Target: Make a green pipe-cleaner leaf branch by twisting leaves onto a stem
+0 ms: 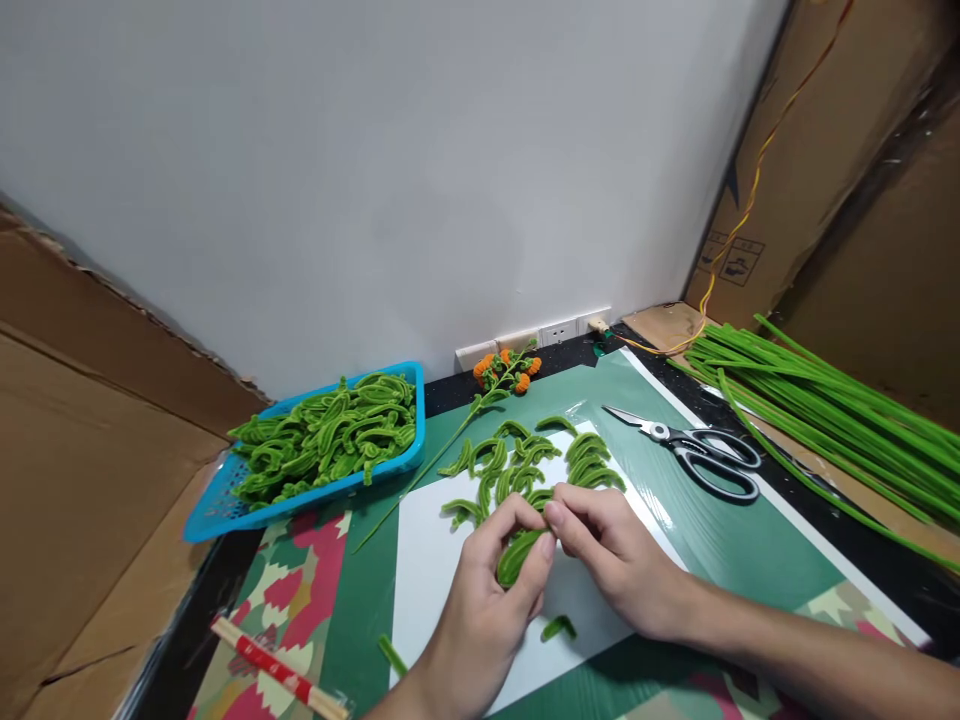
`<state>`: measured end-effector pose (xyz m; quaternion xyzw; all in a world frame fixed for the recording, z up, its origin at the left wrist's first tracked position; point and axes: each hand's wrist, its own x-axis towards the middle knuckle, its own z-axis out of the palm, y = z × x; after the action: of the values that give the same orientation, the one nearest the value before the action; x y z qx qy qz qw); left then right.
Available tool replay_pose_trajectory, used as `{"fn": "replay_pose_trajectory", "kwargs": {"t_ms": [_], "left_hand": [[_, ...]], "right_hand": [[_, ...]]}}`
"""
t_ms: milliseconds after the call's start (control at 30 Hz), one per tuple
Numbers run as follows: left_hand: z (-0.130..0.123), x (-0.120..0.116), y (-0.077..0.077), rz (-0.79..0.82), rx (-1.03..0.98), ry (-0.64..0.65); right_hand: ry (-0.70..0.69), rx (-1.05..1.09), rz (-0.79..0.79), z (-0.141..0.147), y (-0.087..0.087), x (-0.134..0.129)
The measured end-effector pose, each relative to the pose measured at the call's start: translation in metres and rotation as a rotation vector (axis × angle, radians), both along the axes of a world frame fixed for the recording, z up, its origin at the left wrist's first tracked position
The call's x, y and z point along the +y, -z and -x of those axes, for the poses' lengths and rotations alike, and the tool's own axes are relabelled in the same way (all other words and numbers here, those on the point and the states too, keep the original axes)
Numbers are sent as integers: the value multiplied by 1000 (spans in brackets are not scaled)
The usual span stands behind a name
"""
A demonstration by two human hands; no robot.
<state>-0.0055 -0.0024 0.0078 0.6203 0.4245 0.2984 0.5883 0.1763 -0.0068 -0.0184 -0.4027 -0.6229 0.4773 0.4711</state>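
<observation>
Left hand (495, 590): closed around green fuzzy leaves (519, 558)
Right hand (626, 560): fingertips pinching their tip
White paper (424, 560): beneath both

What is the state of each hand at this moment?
Left hand: closed, holding a green fuzzy leaf.
Right hand: fingertips pinched together at the leaf's end.

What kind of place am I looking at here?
Probably a small handicraft work corner: scissors on the table, a blue basket of bent green fuzzy pieces, and an orange-flowered stem suggest craft flower making.
</observation>
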Motion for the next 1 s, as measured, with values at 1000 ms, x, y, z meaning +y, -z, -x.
{"fn": "replay_pose_trajectory", "kwargs": {"t_ms": [1000], "left_hand": [[12, 23, -18, -627, 392, 112]], "right_hand": [[-18, -41, 42, -21, -4, 9]]}}
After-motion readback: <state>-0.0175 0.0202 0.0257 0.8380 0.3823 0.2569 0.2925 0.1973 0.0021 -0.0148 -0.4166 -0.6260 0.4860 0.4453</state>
